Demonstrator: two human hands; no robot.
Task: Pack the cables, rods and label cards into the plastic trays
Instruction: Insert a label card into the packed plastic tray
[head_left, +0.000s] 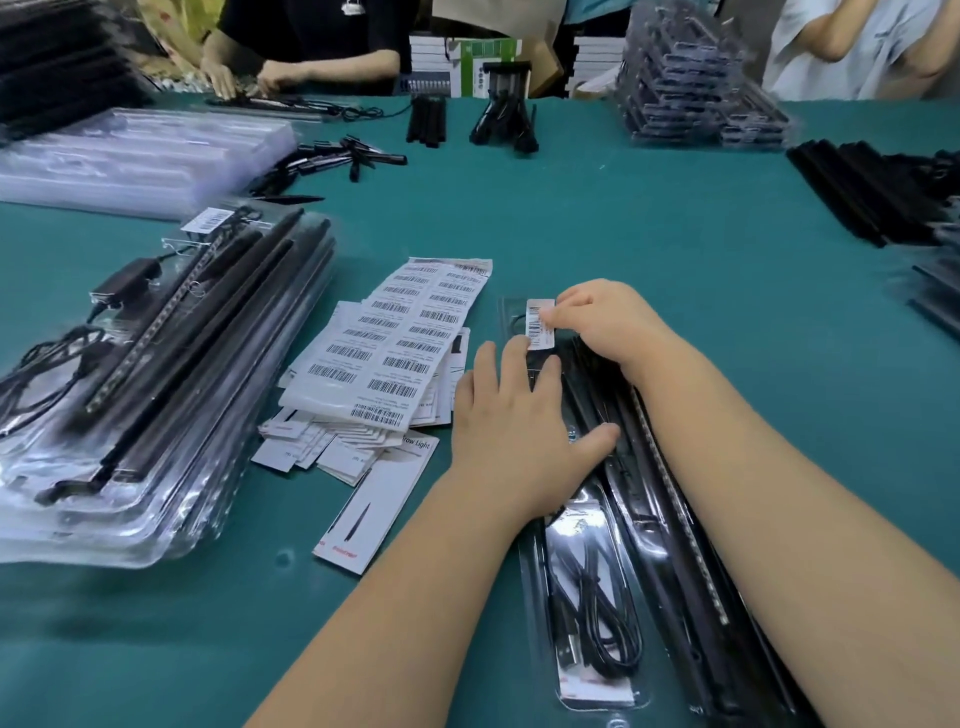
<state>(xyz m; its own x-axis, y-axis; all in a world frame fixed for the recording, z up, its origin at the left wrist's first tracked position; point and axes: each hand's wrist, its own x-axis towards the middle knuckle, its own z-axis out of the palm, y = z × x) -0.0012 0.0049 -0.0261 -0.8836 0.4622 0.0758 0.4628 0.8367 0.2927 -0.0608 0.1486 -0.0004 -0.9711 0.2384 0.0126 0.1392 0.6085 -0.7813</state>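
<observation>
A clear plastic tray (574, 699) lies in front of me, holding black rods (670, 519) and a coiled black cable (597, 603). A white barcode label (537, 322) sits at the tray's far end. My right hand (602, 322) pinches the label's upper right edge. My left hand (514, 426) lies flat on the tray, its fingertips on the label's lower edge and its thumb stretched across the rods. Sheets of barcode labels (395, 343) and loose label cards (363, 499) lie just left of the tray.
A stack of filled trays (156, 364) sits at the left, with empty clear trays (130, 156) behind it. Loose black rods (872, 192) lie at the right, cables (332, 161) and more trays (696, 88) at the back. Other people work at the far edge.
</observation>
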